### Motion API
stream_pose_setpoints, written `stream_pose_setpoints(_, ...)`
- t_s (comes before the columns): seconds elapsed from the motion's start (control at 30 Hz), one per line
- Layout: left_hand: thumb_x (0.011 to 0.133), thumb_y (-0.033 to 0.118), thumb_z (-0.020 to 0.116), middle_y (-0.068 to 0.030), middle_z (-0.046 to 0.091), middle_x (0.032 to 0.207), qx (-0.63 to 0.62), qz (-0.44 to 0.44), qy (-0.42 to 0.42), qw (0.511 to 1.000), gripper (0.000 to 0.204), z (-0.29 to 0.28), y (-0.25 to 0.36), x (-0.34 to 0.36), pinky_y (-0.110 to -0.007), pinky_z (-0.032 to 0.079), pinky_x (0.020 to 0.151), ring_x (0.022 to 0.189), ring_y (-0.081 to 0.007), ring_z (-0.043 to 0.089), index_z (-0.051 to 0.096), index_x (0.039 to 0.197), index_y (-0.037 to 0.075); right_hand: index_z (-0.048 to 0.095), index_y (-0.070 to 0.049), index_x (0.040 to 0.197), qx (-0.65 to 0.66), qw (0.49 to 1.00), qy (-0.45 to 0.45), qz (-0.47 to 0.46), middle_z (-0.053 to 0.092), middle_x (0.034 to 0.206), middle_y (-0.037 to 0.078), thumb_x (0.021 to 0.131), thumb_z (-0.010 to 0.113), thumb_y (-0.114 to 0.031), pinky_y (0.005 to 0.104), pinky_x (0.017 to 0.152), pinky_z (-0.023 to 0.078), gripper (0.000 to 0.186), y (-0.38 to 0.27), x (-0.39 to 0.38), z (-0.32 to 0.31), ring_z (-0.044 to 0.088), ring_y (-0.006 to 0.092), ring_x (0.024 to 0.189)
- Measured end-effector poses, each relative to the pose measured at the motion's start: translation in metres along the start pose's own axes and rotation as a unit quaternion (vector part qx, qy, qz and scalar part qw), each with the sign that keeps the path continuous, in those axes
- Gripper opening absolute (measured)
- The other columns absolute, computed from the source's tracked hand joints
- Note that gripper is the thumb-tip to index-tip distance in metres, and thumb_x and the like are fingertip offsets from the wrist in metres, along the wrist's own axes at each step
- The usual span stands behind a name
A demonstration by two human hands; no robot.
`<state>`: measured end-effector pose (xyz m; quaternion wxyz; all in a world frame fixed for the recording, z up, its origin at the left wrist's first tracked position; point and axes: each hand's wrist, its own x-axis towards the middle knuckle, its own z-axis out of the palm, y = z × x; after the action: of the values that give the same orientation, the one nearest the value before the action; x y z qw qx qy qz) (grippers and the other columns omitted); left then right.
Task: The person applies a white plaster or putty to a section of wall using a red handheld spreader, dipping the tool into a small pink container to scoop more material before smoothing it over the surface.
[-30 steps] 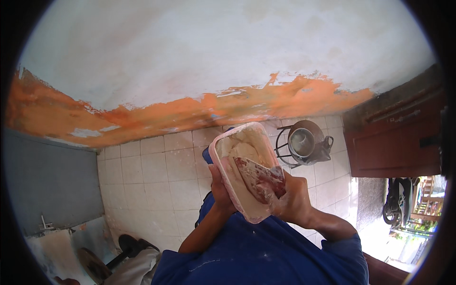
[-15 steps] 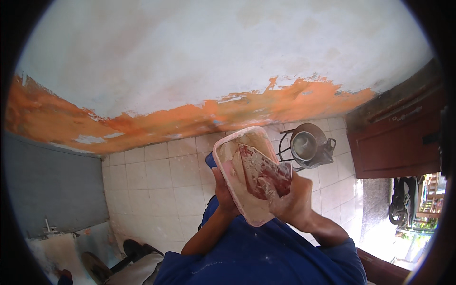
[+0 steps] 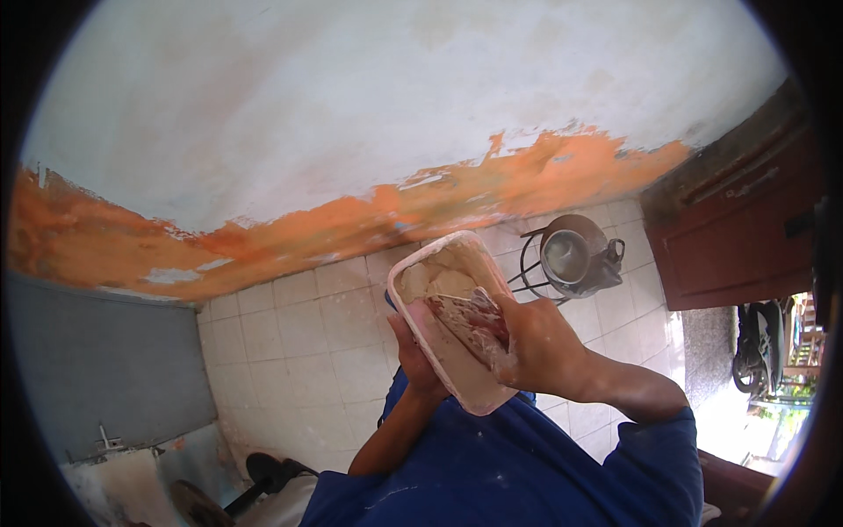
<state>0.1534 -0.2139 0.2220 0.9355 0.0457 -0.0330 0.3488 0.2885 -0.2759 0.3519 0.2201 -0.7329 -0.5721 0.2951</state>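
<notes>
One oblong, pink-rimmed tub (image 3: 483,407), tilted across the view and just in front of the blue shirt (image 3: 518,470), in the grasp of the left hand (image 3: 420,356): palm against the outer left wall, thumb up along the side, other fingers mostly hidden behind or under the base. Inside the tub, thick beige paste (image 3: 450,283), heaped and lumpy toward the far end, smoother toward the near end. Clenched on a flat, dark red scraper (image 3: 479,318), the right hand (image 3: 546,350), smeared pale at the fingers and over the tub's right rim; scraper coated in streaks of paste, blade slanting into the tub, lower edge against or in the paste, exact contact hard to tell. Beyond the tub, near its right side, a round stool (image 3: 592,227) on the pale tiled floor (image 3: 299,325), bearing a bucket (image 3: 565,256) with greyish contents, and just beside the bucket a grey plastic bag (image 3: 606,270). Ahead, a wall (image 3: 351,105) coated whitish above, with a ragged orange band (image 3: 307,230) along its foot. To the right, a reddish-brown door (image 3: 729,241), and farther off, in bright light, a parked motorcycle (image 3: 760,347). To the left, a grey surface (image 3: 114,360).
</notes>
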Motion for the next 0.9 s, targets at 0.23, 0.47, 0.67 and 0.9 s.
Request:
stream_pose_setpoints(0.23, 0.096, 0.052, 0.027, -0.0111, 0.043, 0.128, 0.03, 0.04, -0.002, 0.999, 0.058, 0.0, 0.001, -0.004, -0.042, 0.039, 0.1, 0.116, -0.0271, 0.045, 0.032, 0.136, 0.01, 0.054, 0.004, 0.091, 0.071, 0.997, -0.005, 0.0, 0.06, 0.069, 0.024, 0.066, 0.066, -0.009, 0.0426, 0.061, 0.051, 0.03, 0.004, 0.003, 0.02, 0.061, 0.0409, 0.067)
stream_pose_setpoints(0.47, 0.097, 0.045, 0.032, -0.0105, 0.044, 0.127, 0.11, 0.048, 0.018, 0.993, 0.051, -0.024, 0.008, -0.012, -0.042, 0.044, 0.095, 0.116, -0.0251, 0.046, 0.033, 0.134, 0.011, 0.055, 0.004, 0.091, 0.106, 0.994, 0.005, -0.028, 0.06, 0.069, 0.025, 0.07, 0.064, -0.008, 0.0416, 0.06, 0.051, 0.025, 0.003, 0.0, 0.029, 0.061, 0.0411, 0.067)
stream_pose_setpoints(0.67, 0.091, 0.063, 0.029, -0.0127, 0.041, 0.135, -0.028, 0.064, 0.038, 0.997, 0.071, -0.03, 0.008, -0.011, -0.044, 0.037, 0.102, 0.12, -0.0296, 0.044, 0.031, 0.138, 0.009, 0.052, 0.004, 0.091, 0.073, 0.997, 0.021, 0.016, 0.06, 0.068, 0.023, 0.067, 0.066, -0.01, 0.0439, 0.059, 0.05, 0.031, -0.006, -0.005, 0.017, 0.061, 0.0401, 0.067)
stream_pose_setpoints(0.9, 0.091, 0.063, 0.028, -0.0128, 0.041, 0.134, -0.101, 0.059, -0.008, 0.993, 0.073, -0.014, 0.005, -0.008, -0.044, 0.037, 0.102, 0.121, -0.0295, 0.042, 0.031, 0.137, 0.007, 0.047, 0.0, 0.091, 0.002, 0.999, -0.002, -0.055, 0.059, 0.064, 0.019, 0.06, 0.069, -0.011, 0.0456, 0.057, 0.049, 0.039, 0.002, -0.012, 0.013, 0.061, 0.0394, 0.065)
